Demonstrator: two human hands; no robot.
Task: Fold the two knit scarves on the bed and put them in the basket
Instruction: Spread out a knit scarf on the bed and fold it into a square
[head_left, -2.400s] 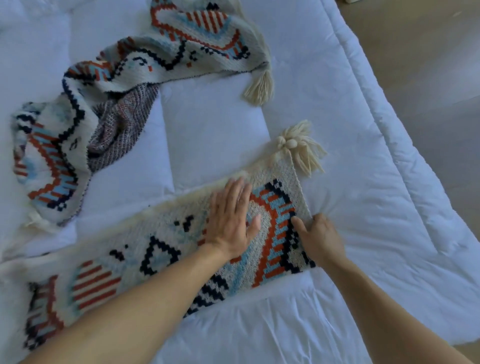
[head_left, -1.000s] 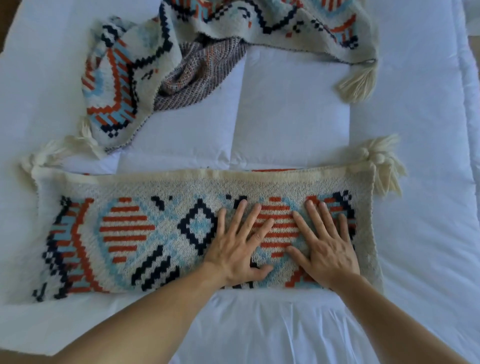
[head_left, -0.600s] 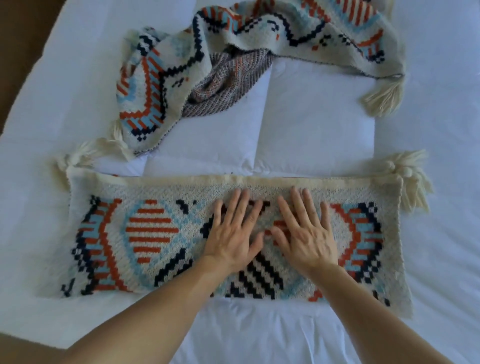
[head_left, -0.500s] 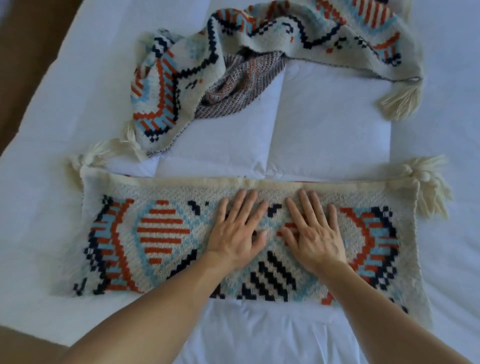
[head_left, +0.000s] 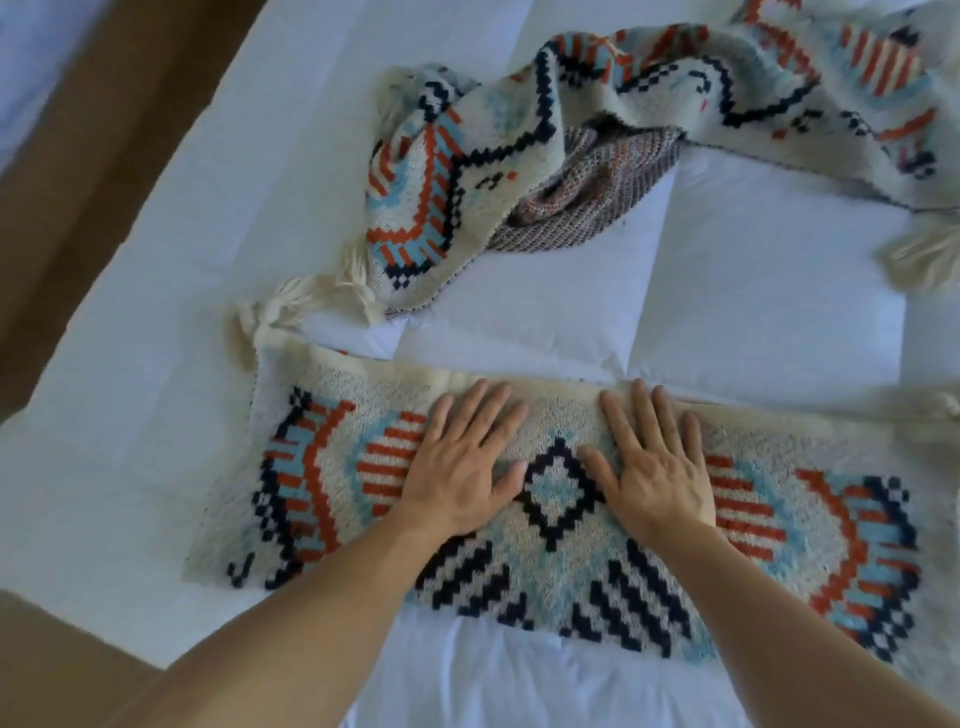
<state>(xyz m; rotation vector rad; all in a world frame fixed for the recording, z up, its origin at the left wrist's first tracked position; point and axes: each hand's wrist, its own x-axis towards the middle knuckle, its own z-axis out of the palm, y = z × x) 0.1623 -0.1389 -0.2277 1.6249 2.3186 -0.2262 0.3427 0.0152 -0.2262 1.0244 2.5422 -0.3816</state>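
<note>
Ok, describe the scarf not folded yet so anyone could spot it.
On the white bed, two patterned scarves lie one behind the other. Yours is the far scarf, beyond the left hand and right hand. Unlike the near scarf, flat under those hands, it is rumpled, its greyish underside showing.

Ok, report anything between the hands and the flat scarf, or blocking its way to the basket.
Nothing: left hand and right hand lie flat on the flat scarf. No basket is in view, so that path can't be judged.

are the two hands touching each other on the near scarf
Apart. The head view shows the left hand and right hand flat on the near scarf, with its dark diamond pattern showing between their thumbs.
</note>
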